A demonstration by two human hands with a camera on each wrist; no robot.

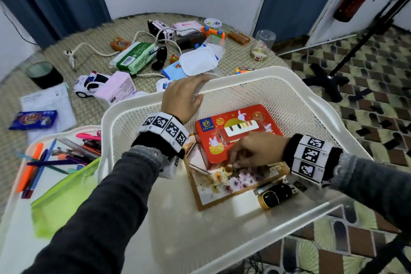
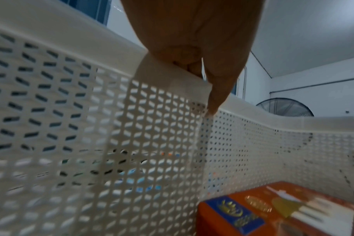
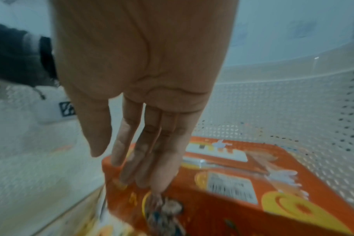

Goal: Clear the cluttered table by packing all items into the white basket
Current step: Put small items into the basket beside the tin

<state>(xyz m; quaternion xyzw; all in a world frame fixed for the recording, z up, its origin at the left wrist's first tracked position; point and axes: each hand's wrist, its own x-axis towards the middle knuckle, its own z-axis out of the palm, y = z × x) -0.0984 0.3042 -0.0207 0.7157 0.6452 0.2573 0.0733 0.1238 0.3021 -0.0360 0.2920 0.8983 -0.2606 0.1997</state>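
Observation:
The white basket (image 1: 262,73) sits at the table's near edge. My left hand (image 1: 189,91) grips its far rim (image 2: 51,35), fingers over the outside and thumb (image 2: 218,95) against the perforated inner wall. Inside lies a red box (image 1: 235,131) printed with rabbits and piano keys, resting on a flat floral box (image 1: 229,182). My right hand (image 1: 251,151) reaches into the basket, and its straight fingers (image 3: 144,159) touch the red box (image 3: 253,183) at its near edge without holding it. A black and gold gadget (image 1: 275,196) lies by my right wrist.
On the woven mat beyond the basket lie a toy police car (image 1: 91,84), a pink pack (image 1: 117,91), a green tissue pack (image 1: 133,56), a white pouch (image 1: 198,62), cables and small toys. A tray of pens (image 1: 60,153) and a green zip pouch (image 1: 62,196) sit to the left.

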